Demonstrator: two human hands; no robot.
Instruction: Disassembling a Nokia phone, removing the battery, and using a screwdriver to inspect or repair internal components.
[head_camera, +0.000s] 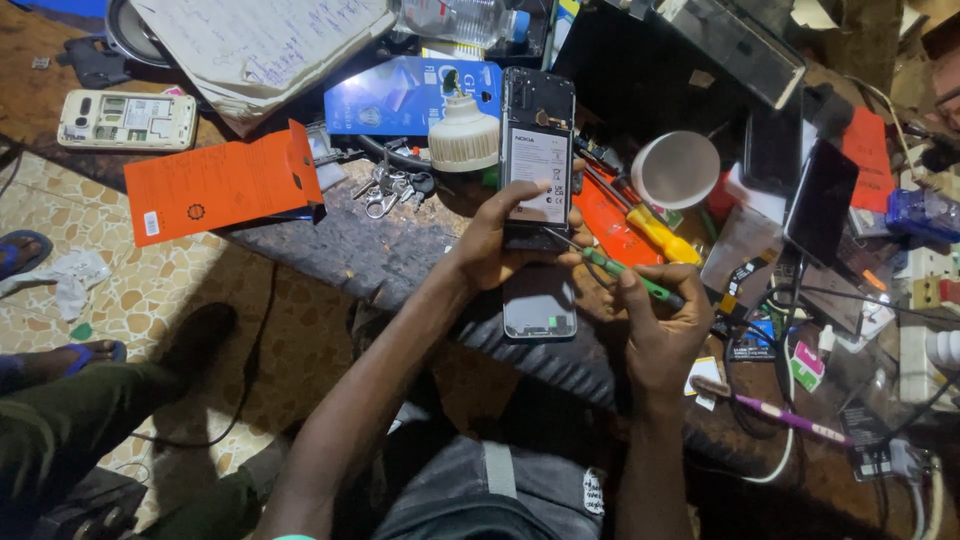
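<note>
My left hand (497, 243) grips an opened black phone (538, 150) from below, its back cover off and its battery showing, thumb pressed on the battery. My right hand (660, 325) holds a small green-handled screwdriver (625, 274) whose tip points at the phone's lower right edge. Just below the held phone, a second phone part with a grey screen (539, 302) lies flat on the dark workbench (340, 245).
Around the hands lie an orange card (220, 182), a key bunch (385, 190), a white bulb base (463, 135), a yellow-handled screwdriver (660, 235), a white cup (678, 168), a purple toothbrush (790, 418), cables and a white open phone (127, 119). Another person's legs and sandalled feet (60, 365) are at left.
</note>
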